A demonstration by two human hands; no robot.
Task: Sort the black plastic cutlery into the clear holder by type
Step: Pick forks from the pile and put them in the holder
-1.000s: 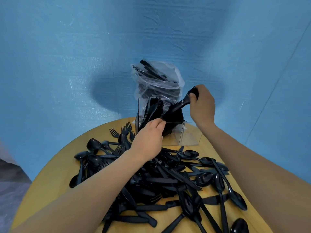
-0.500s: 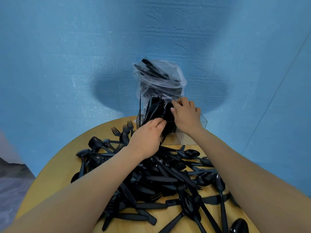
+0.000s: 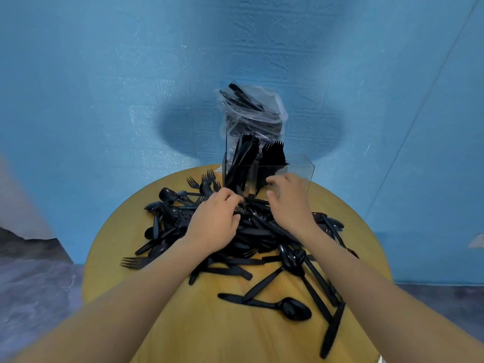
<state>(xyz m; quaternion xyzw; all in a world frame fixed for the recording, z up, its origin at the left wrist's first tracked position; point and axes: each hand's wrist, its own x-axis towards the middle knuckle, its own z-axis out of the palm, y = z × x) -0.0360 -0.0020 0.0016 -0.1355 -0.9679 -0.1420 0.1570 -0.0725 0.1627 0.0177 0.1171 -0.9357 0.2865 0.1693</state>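
Down comes the right hand (image 3: 288, 203) from the clear plastic holder (image 3: 298, 169), back to the pile!

Its fingers hang loosely spread, gripping nothing, hovering just in front of the holder's near wall. Beside it, the left hand (image 3: 213, 224) curls its fingers into the heap of loose black plastic cutlery (image 3: 262, 231) on the round wooden table (image 3: 204, 323); whether it has a piece pinched, I cannot tell. Forks and knives already stand upright beyond both hands. These pieces look light, stiff, slick and tangled, so pinching one by its flat handle seems the safest hold.
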